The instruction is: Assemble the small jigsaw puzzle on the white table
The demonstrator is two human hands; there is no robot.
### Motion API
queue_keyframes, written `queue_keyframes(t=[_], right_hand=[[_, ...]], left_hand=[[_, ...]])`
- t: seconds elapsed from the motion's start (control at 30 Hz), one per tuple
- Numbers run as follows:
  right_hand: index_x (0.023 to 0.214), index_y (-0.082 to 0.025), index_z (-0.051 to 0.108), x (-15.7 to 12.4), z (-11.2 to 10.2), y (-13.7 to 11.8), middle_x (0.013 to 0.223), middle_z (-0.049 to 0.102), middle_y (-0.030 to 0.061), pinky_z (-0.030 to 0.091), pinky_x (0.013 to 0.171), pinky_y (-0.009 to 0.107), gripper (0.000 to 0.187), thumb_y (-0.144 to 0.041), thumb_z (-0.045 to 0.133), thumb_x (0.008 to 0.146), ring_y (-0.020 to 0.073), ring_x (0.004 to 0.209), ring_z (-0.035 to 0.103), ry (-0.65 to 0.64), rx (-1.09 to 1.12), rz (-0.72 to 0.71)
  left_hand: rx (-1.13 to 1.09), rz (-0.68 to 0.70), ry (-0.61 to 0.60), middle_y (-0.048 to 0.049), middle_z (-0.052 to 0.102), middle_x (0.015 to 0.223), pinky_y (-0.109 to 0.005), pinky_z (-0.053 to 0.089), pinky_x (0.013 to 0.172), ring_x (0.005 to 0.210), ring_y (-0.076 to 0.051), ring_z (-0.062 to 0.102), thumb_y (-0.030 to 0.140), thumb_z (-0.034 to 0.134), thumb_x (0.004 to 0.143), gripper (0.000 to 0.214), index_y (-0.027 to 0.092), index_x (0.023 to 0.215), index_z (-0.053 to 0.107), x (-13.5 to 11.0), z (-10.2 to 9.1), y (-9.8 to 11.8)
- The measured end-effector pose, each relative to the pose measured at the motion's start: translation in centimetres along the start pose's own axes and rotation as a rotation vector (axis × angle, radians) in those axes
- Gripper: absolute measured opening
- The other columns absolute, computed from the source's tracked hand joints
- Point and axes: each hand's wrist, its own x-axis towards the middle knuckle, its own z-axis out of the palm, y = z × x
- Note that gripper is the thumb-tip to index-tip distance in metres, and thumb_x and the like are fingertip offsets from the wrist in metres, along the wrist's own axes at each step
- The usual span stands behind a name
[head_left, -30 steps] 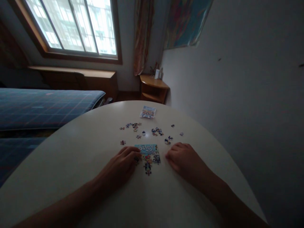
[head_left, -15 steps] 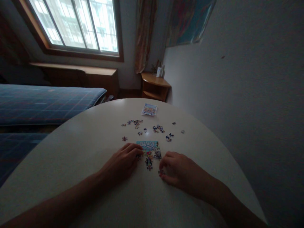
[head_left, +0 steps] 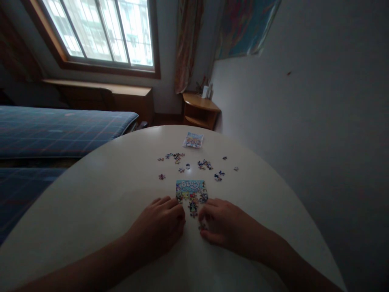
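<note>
A partly joined jigsaw puzzle [head_left: 191, 190] with a light blue top and white lettering lies on the table before me. Its lower edge is ragged, with a strip of joined pieces [head_left: 193, 207] jutting down from the middle. My left hand [head_left: 165, 221] rests at the puzzle's lower left, fingers curled together; whatever they may hold is hidden. Between the thumb and fingers of my right hand [head_left: 223, 223], below the puzzle's right side, is a small jigsaw piece [head_left: 202, 228], partly covered by the fingers.
Loose jigsaw pieces [head_left: 205, 164] lie in several clusters beyond the puzzle. Farther back is a small picture packet [head_left: 193, 140]. The round white table [head_left: 121, 174] has a wall [head_left: 304, 134] on its right and a blue checked mattress [head_left: 67, 129] at its left.
My left hand has drawn back off the puzzle toward me, uncovering its left side. My right hand has shifted slightly left and nearer me with the piece.
</note>
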Motion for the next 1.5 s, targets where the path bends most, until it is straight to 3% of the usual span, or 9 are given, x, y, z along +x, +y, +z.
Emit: queue_keyframes(t=[0.17, 0.37, 0.53, 0.7, 0.93, 1.13, 1.5], right_hand=[[0.088, -0.021, 0.066, -0.2, -0.3, -0.2, 0.094, 0.067, 0.0036, 0.046, 0.076, 0.030, 0.015, -0.015, 0.073, 0.075, 0.0190, 0.085, 0.061, -0.031, 0.004, 0.008], [0.088, -0.017, 0.065, 0.4, 0.5, -0.6, 0.095, 0.067, 0.0067, 0.047, 0.080, 0.032, 0.015, -0.016, 0.072, 0.075, 0.0211, 0.088, 0.061, -0.030, -0.029, -0.061], [0.089, -0.016, 0.064, 0.9, 1.9, -0.4, 0.092, 0.066, 0.0067, 0.047, 0.082, 0.034, 0.015, -0.017, 0.068, 0.075, 0.0213, 0.088, 0.061, 0.041, -0.037, -0.136], [0.089, -0.017, 0.062, 1.4, 3.4, -0.2, 0.087, 0.067, 0.0046, 0.047, 0.074, 0.028, 0.013, -0.012, 0.065, 0.077, 0.0177, 0.082, 0.062, 0.145, 0.071, -0.147], [0.095, -0.021, 0.064, 1.9, 3.8, -0.3, 0.084, 0.069, -0.0009, 0.047, 0.069, 0.024, 0.015, -0.012, 0.064, 0.083, 0.0130, 0.074, 0.063, 0.268, 0.286, -0.074], [0.099, -0.021, 0.066, 1.8, 2.8, 0.3, 0.092, 0.070, 0.0029, 0.048, 0.083, 0.033, 0.025, -0.007, 0.065, 0.078, 0.0182, 0.088, 0.063, 0.345, 0.094, -0.092], [0.103, -0.020, 0.070, 2.0, 2.4, 0.4, 0.106, 0.070, 0.0072, 0.048, 0.092, 0.042, 0.023, -0.018, 0.070, 0.081, 0.0242, 0.101, 0.062, 0.270, -0.043, -0.051]], left_hand=[[0.019, 0.004, -0.077, -0.0053, 0.065, 0.090, -0.040, 0.052, 0.075, 0.079, -0.022, 0.060, 0.012, 0.054, 0.088, 0.008, 0.018, 0.086, 0.058, -0.2, 0.2, 0.6], [-0.050, 0.010, -0.041, -0.0041, 0.065, 0.097, -0.040, 0.052, 0.080, 0.086, -0.023, 0.060, 0.010, 0.058, 0.085, 0.014, 0.021, 0.093, 0.061, -0.6, 1.1, 0.9], [-0.087, -0.058, -0.077, -0.0038, 0.066, 0.101, -0.042, 0.050, 0.086, 0.094, -0.024, 0.060, 0.005, 0.057, 0.083, 0.025, 0.022, 0.099, 0.064, -0.5, 0.7, 1.5], [-0.102, -0.126, -0.099, -0.0048, 0.068, 0.094, -0.040, 0.050, 0.081, 0.088, -0.024, 0.061, 0.009, 0.053, 0.088, 0.015, 0.019, 0.089, 0.064, -0.4, 0.6, 1.2], [-0.303, -0.289, 0.000, -0.0012, 0.070, 0.084, -0.033, 0.048, 0.077, 0.082, -0.021, 0.063, 0.009, 0.054, 0.087, 0.016, 0.021, 0.089, 0.064, 0.2, 1.3, -0.9], [-0.256, -0.262, 0.091, -0.0016, 0.071, 0.085, -0.034, 0.048, 0.077, 0.083, -0.021, 0.064, 0.014, 0.056, 0.087, 0.013, 0.022, 0.090, 0.066, 0.5, 1.2, -1.7], [-0.170, -0.219, 0.218, -0.0013, 0.072, 0.086, -0.032, 0.050, 0.076, 0.082, -0.020, 0.064, 0.017, 0.057, 0.089, 0.014, 0.022, 0.091, 0.069, 1.1, 1.6, -2.6]])
